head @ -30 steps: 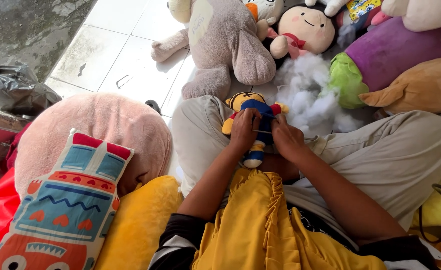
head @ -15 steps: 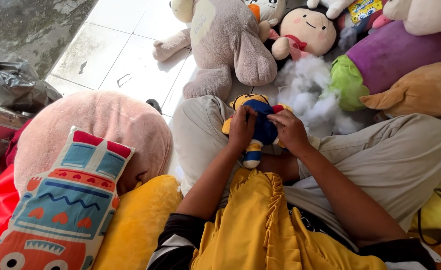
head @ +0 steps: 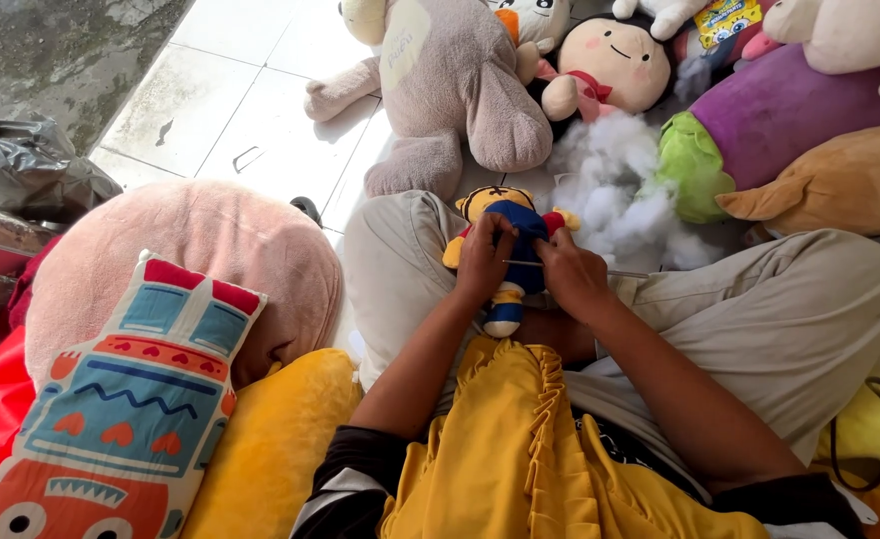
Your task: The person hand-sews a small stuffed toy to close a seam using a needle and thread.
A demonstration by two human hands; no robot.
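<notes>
A small plush doll (head: pixel 517 225), yellow-faced with a blue body and red sleeve, lies on my lap between my knees. My left hand (head: pixel 484 262) grips its left side, fingers curled over the blue body. My right hand (head: pixel 572 274) presses on its right side and pinches a thin metal needle (head: pixel 627 272) that runs sideways across the doll, its end sticking out to the right. A heap of white stuffing (head: pixel 619 190) lies on the floor just beyond the doll.
Big plush toys crowd the far side: a grey elephant (head: pixel 460 85), a round-faced doll (head: pixel 614 60), a purple aubergine (head: pixel 774 110), a tan one (head: pixel 839 185). Left lie a pink cushion (head: pixel 200 260), a printed pillow (head: pixel 130 399), a yellow cushion (head: pixel 270 449), a black bag (head: pixel 35 170).
Half a second ago my right hand was raised over the doll's blue body; now it has dropped back to the right side, with the needle showing across the doll again.
</notes>
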